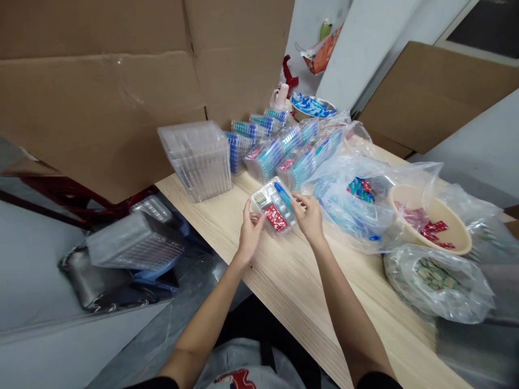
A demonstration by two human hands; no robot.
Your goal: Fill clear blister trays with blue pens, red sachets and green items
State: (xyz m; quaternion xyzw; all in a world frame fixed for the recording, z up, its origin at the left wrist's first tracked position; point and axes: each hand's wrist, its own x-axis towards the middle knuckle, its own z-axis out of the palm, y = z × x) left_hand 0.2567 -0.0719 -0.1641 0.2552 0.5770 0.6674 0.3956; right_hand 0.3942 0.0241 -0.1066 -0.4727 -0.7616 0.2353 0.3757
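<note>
Grey clothing with a red print lies nearest, at the bottom of view, between two bare forearms with dark sleeves. Beyond it, the pale wooden bench runs diagonally.

Clear tray: over the near part of the bench, between both hands, tilted. In its compartments: a slim blue item, a red patterned packet, a small green-and-tan piece.

Left hand: grip closed on the tray's left edge, thumb near the red packet. Right hand: fingers bent in at the right edge, beside the blue item's lower end; cannot tell if the grip takes item, tray or both.

Left of the tray, a stack of empty clear trays at the bench edge. Behind, rows of filled trays, blue and red contents showing. Far end: a bowl of blue packets. To the right, a plastic bag with blue contents, a cream basin holding red packets, and nearer, a plastic-lined container of small greenish pieces. Large cardboard stands at left.
</note>
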